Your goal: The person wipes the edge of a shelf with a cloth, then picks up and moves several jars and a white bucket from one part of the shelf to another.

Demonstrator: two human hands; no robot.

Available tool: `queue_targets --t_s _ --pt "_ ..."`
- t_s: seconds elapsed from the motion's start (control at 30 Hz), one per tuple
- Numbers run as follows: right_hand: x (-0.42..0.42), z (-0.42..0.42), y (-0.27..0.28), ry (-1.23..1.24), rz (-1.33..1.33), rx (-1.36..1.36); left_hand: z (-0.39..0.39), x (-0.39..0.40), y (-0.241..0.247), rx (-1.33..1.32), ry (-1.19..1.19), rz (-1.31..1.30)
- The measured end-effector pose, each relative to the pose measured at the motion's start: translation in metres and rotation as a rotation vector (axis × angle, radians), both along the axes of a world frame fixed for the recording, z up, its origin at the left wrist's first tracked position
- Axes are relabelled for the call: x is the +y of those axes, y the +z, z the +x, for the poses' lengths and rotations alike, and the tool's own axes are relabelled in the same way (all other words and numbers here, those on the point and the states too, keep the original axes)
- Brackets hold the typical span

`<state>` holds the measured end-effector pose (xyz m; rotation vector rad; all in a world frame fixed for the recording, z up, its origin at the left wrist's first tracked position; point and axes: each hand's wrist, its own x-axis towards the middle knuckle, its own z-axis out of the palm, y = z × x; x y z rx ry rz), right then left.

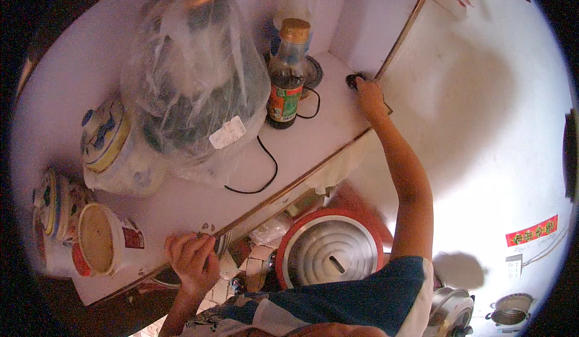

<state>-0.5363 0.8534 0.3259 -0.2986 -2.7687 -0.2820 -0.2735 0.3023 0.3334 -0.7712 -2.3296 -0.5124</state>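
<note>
My right hand [370, 98] reaches to the far right corner of a white shelf [199, 208]. Its fingers close on a small dark wad [354, 81] pressed to the shelf top beside the side panel; its material is unclear. Left of it stands a sauce bottle [285, 90] with a gold cap and a printed label, dark liquid inside. My left hand [193, 258] is at the shelf's front edge with its fingers curled. Whether it grips the edge or something else is hidden. A white plastic tub [102, 239] with a red-marked side is the nearest container to it.
A large object under a clear plastic bag [194, 83] fills the back, with a black cord [274, 165] trailing out. Lidded ceramic jars [124, 156] stand to its left. Behind the sauce bottle is a red-capped jug [302, 2]. Below sits a lidded metal pot [332, 255] with a red rim.
</note>
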Motion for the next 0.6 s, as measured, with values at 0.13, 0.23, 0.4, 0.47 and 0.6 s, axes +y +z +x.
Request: queue_targets --t_s 0.13,0.23,0.4,0.47,0.6 --pt "-0.004 -0.070 -0.009 0.136 0.007 0.160 0.003 0.001 0.004 -0.056 0.020 0.006" --pt "0.012 -0.120 -0.005 0.084 -0.018 0.129 0.001 -0.001 -0.004 -0.026 0.015 -0.009" --pt "-0.009 -0.079 0.021 0.166 -0.046 -0.103 0.009 -0.002 0.002 -0.050 0.056 -0.032" --pt "-0.013 -0.037 0.034 0.224 -0.053 -0.149 0.008 0.000 0.004 -0.057 0.058 -0.015" --pt "-0.015 0.019 0.020 0.408 -0.111 -0.027 0.005 -0.001 0.001 -0.019 0.022 -0.017"
